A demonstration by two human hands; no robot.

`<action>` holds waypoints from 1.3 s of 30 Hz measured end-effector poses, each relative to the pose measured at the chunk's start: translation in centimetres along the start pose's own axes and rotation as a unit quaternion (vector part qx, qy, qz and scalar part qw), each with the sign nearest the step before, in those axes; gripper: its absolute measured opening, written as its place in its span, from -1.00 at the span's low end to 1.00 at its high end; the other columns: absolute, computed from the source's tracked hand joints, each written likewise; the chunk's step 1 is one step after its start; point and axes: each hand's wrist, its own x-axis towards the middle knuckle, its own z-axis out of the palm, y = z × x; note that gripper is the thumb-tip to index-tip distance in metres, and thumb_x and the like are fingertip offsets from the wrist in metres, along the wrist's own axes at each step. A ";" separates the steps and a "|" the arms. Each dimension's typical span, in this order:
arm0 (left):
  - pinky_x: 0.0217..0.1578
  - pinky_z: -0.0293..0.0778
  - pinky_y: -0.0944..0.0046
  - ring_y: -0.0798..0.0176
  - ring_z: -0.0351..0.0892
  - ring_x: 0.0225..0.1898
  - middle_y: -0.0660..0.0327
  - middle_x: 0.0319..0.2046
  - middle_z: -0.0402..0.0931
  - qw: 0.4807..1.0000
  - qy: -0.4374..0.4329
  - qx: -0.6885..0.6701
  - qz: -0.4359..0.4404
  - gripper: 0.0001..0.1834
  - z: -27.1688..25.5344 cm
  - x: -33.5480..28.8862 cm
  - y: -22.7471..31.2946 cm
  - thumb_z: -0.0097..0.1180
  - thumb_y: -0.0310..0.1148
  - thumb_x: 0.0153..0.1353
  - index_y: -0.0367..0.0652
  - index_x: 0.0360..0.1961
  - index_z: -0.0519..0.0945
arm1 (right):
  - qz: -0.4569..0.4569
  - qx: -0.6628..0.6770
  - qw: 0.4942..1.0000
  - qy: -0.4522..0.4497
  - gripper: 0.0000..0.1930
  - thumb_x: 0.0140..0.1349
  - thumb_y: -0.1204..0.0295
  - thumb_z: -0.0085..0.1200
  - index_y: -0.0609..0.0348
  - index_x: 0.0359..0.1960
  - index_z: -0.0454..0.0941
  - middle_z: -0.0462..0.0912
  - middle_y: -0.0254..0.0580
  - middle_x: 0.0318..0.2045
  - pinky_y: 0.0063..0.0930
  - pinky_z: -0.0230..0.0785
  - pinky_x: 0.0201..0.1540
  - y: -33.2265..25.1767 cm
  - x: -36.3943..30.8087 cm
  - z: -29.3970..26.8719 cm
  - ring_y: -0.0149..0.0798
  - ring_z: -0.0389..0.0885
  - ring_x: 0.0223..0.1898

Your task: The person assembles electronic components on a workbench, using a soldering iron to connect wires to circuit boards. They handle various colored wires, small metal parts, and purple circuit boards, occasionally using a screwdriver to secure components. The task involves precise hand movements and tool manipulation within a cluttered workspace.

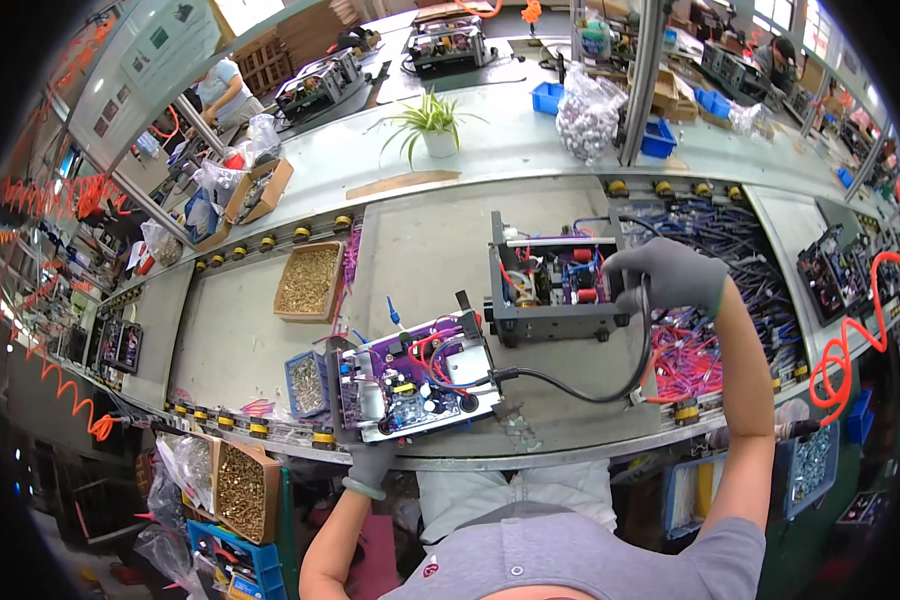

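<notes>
An opened electronic unit [425, 385], its purple circuit board and wires bare, lies slightly turned on the bench before me. At its near left corner is my left hand [372, 466] in a grey glove; its fingers are mostly hidden by the unit. From the unit's right end a thick black cable [580, 397] loops right and up to my right hand [675, 275]. That gloved hand is closed around the cable, beside a second opened unit [558, 280] with a dark metal frame and red parts.
Right of the units lie black cables [740, 245] and pink-red wires [685, 360]. At left stand a box of brass-coloured small parts [308, 280] and a blue bin of silvery parts [308, 385]. Yellow rollers [258, 428] line the bench edges. A potted plant [438, 140] stands beyond.
</notes>
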 end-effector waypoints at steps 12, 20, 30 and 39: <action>-0.48 0.49 0.31 0.24 0.63 -0.46 0.16 -0.46 0.61 0.935 -0.138 -0.245 -0.218 -0.54 -10.1 13.4 6.7 0.08 -0.02 0.22 -0.22 -0.08 0.56 | 0.187 -0.380 0.845 0.327 -0.29 0.19 0.13 0.21 0.10 0.33 0.25 0.53 -0.01 0.13 -0.09 0.46 0.04 0.0 17.8 0.4 0.02 0.55 0.10; -0.09 0.47 -0.04 -0.23 0.63 -0.18 -0.23 -0.32 0.62 0.991 -0.079 0.013 -0.107 -0.44 -9.7 16.8 5.9 -0.11 0.08 0.20 -0.22 -0.25 0.66 | -0.037 0.004 0.948 0.316 -0.63 0.12 0.31 0.29 0.04 -0.01 0.60 0.59 -0.09 -0.21 -0.19 0.53 -0.18 -3.0 8.7 11.0 -0.03 0.66 -0.25; -0.13 0.51 0.06 0.03 0.66 -0.20 -0.03 -0.31 0.64 0.970 -0.006 -0.150 -0.190 -0.33 -7.1 8.2 8.3 0.00 0.20 0.27 -0.29 -0.04 0.61 | 0.041 -0.014 0.955 0.292 -0.55 0.08 0.47 0.27 0.08 0.08 0.56 0.57 -0.11 -0.18 -0.29 0.50 -0.23 -6.6 4.3 14.3 -0.08 0.63 -0.23; 0.14 0.46 0.06 -0.03 0.60 0.06 0.02 0.06 0.58 0.944 0.141 0.104 -0.278 -0.38 -12.3 -1.4 0.8 0.16 0.01 0.20 -0.06 0.23 0.51 | -0.003 0.119 0.944 0.308 -0.49 0.31 0.39 0.16 0.20 0.28 0.40 0.54 -0.08 0.00 -0.39 0.46 -0.13 -4.5 4.0 14.8 -0.17 0.59 -0.15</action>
